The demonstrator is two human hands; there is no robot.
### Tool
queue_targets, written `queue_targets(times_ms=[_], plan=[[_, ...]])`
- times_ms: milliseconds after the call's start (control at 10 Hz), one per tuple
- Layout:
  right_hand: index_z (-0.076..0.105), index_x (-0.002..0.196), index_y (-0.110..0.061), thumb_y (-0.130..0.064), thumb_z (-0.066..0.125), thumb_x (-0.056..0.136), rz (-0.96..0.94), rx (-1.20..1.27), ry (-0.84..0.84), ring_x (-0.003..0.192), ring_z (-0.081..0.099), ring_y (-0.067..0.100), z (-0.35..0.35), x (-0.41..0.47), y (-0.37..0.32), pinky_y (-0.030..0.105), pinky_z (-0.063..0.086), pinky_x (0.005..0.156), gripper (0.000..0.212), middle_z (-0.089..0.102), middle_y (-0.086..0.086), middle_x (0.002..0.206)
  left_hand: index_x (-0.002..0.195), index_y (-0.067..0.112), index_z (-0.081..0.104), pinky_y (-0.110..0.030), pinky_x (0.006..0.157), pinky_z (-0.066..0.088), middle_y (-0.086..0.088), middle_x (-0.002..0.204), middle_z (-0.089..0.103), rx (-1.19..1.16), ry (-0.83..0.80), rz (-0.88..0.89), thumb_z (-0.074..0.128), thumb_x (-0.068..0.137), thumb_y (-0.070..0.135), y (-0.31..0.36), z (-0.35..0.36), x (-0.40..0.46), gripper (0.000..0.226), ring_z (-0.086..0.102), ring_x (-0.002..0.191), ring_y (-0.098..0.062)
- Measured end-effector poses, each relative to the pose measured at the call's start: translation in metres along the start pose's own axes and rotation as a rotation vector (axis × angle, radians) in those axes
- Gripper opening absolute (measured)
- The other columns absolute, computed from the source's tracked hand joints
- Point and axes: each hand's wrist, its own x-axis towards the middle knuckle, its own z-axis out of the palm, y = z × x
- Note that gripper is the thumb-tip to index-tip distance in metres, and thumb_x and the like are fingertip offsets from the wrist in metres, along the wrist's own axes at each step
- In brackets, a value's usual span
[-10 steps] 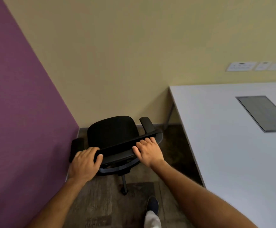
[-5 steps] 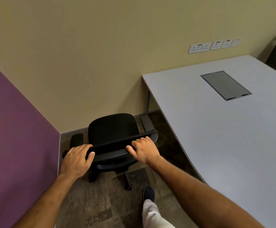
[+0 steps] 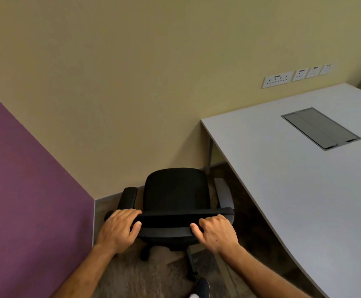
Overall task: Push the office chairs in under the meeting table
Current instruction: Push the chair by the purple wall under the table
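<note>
A black office chair (image 3: 176, 190) with two armrests stands in the room's corner, seat facing the beige wall, left of the white meeting table (image 3: 300, 190). My left hand (image 3: 119, 230) grips the left end of the chair's backrest top. My right hand (image 3: 216, 232) grips the right end of the same backrest. The chair's right armrest sits close to the table's curved edge, apart from it. The chair's wheeled base is partly hidden under the seat.
A purple wall (image 3: 24, 201) closes the left side, a beige wall (image 3: 153, 82) with sockets (image 3: 278, 79) stands ahead. A grey cable hatch (image 3: 321, 127) lies in the tabletop. A table leg (image 3: 209, 155) stands near the wall. My shoe (image 3: 201, 287) is on the carpet behind the chair.
The view has swung right, showing more table. The chair has turned so its backrest lies level across the view, and both hands stay gripping it, now spread wider apart.
</note>
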Motion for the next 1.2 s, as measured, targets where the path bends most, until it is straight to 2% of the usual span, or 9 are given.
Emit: queue_targets(times_ms=[100, 200, 300, 400, 500, 900, 1000, 1100, 1200], plan=[[0.05, 0.061, -0.025, -0.061, 0.023, 0.102, 0.095, -0.028, 0.014, 0.047, 0.048, 0.016, 0.008, 0.019, -0.003, 0.034, 0.041, 0.059, 0.061, 0.049, -0.003, 0.051, 0.126, 0.015, 0.068, -0.038, 0.099, 0.047, -0.001, 0.121, 0.07, -0.01, -0.038, 0.058, 0.037, 0.096, 0.047, -0.023, 0.0, 0.034, 0.053, 0.064, 0.114, -0.018], [0.038, 0.074, -0.024, -0.045, 0.071, 0.088, 0.073, -0.056, 0.025, 0.033, 0.038, 0.017, 0.007, 0.042, -0.009, 0.035, 0.037, 0.037, 0.041, 0.038, -0.004, 0.042, 0.129, 0.017, 0.065, -0.035, 0.105, 0.041, 0.0, 0.126, 0.068, -0.015, -0.074, 0.105, 0.036, 0.096, 0.049, -0.048, 0.0, 0.073, 0.055, 0.061, 0.119, -0.016], [0.038, 0.082, -0.025, -0.042, 0.088, 0.07, 0.087, -0.111, 0.002, 0.029, 0.039, 0.018, 0.004, 0.065, -0.01, 0.03, 0.022, 0.03, 0.054, 0.038, -0.004, 0.04, 0.137, 0.02, 0.06, -0.032, 0.112, 0.03, 0.003, 0.136, 0.062, 0.003, -0.148, 0.182, 0.03, 0.097, 0.052, -0.071, -0.001, 0.116, 0.06, 0.053, 0.13, -0.012], [0.054, 0.066, -0.022, -0.052, 0.078, 0.08, 0.147, -0.084, -0.019, 0.034, 0.049, 0.021, 0.0, 0.093, -0.008, 0.031, 0.028, 0.031, 0.041, 0.047, -0.001, 0.041, 0.138, 0.022, 0.058, -0.031, 0.114, 0.029, 0.005, 0.138, 0.059, -0.005, -0.193, 0.26, 0.027, 0.097, 0.053, -0.091, -0.003, 0.167, 0.06, 0.05, 0.131, -0.01], [0.063, 0.077, -0.021, -0.065, 0.019, 0.098, 0.223, 0.098, -0.093, 0.069, 0.064, 0.032, 0.004, 0.123, -0.011, 0.039, 0.036, 0.053, 0.065, 0.067, 0.006, 0.073, 0.131, 0.02, 0.064, -0.033, 0.106, 0.037, 0.002, 0.128, 0.067, -0.015, -0.187, 0.346, 0.037, 0.095, 0.048, -0.105, -0.008, 0.218, 0.052, 0.06, 0.121, -0.014], [0.068, 0.104, -0.024, -0.084, -0.008, 0.079, 0.671, 0.288, -0.363, 0.105, 0.064, 0.033, 0.002, 0.235, -0.027, 0.041, 0.044, 0.082, 0.1, 0.07, 0.009, 0.11, 0.121, 0.016, 0.069, -0.032, 0.099, 0.046, 0.0, 0.117, 0.071, -0.052, -0.245, 0.803, 0.045, 0.092, 0.045, -0.172, 0.001, 0.421, 0.048, 0.066, 0.109, -0.016], [0.066, 0.102, -0.015, -0.075, 0.025, 0.093, 1.101, 0.424, -0.71, 0.108, 0.066, 0.01, 0.006, 0.256, -0.023, 0.029, 0.047, 0.093, 0.073, 0.072, -0.004, 0.118, 0.119, 0.019, 0.072, -0.033, 0.102, 0.041, 0.001, 0.117, 0.073, -0.125, -0.237, 0.92, 0.035, 0.098, 0.056, -0.191, 0.013, 0.421, 0.056, 0.067, 0.108, -0.016], [0.063, 0.108, -0.007, -0.05, 0.029, 0.106, 1.352, 0.896, -0.532, 0.108, 0.061, -0.008, 0.026, 0.242, -0.031, 0.016, 0.04, 0.099, 0.055, 0.057, 0.017, 0.142, 0.118, 0.023, 0.072, -0.029, 0.102, 0.038, 0.004, 0.116, 0.072, -0.159, -0.273, 0.994, 0.048, 0.09, 0.054, -0.2, 0.024, 0.416, 0.048, 0.066, 0.108, -0.013], [0.041, 0.144, -0.018, -0.065, 0.012, 0.101, 1.055, 0.652, -0.924, 0.142, 0.036, 0.025, 0.012, 0.263, -0.048, 0.037, 0.027, 0.113, 0.07, 0.037, 0.007, 0.156, 0.118, 0.021, 0.07, -0.027, 0.101, 0.038, 0.003, 0.115, 0.072, -0.17, -0.265, 1.062, 0.049, 0.089, 0.051, -0.204, 0.023, 0.436, 0.046, 0.063, 0.107, -0.013]])
